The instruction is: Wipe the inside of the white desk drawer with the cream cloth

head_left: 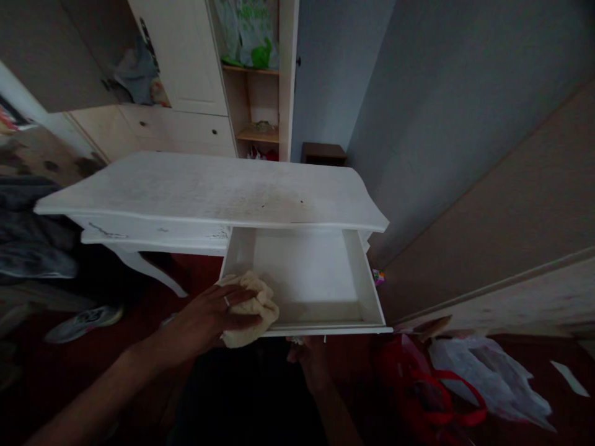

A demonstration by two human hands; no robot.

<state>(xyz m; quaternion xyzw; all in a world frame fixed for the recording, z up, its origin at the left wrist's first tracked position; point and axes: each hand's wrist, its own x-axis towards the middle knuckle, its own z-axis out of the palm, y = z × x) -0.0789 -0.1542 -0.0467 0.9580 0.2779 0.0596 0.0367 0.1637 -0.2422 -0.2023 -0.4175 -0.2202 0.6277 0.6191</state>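
- The cloth [264, 298] is cream, creased and bunched, lying over the drawer's front left corner.
- The left hand [229, 314] holds the cloth.
- The drawer [307, 263] is white, shallow, pulled out from the table [186, 183], dingier inside along its front.
- The right hand [310, 360] is under the drawer's front; I cannot tell its grip.

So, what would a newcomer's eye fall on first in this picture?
Probably the white drawer, pulled out of the white table in the middle. The left hand holds a cream cloth at its near left corner. At lower right, a red bag lies beside white plastic.
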